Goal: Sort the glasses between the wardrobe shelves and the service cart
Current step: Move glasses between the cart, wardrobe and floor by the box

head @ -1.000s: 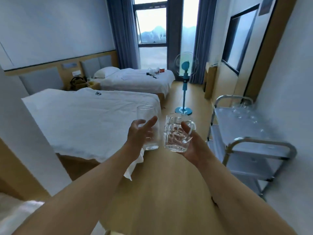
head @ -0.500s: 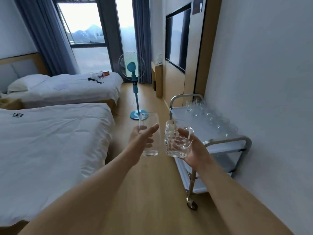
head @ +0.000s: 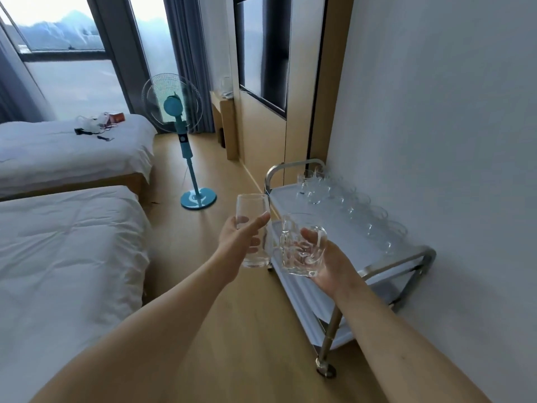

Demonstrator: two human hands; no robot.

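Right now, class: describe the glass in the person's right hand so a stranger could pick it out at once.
Find the steel service cart against the right wall. In front of its near end, the right hand holds a dimpled mug. Unlike the smooth tall tumbler beside it, it has a handle.

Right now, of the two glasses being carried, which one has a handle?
The dimpled glass mug in the right hand has the handle. The tall straight tumbler in the left hand is smooth, with no handle.
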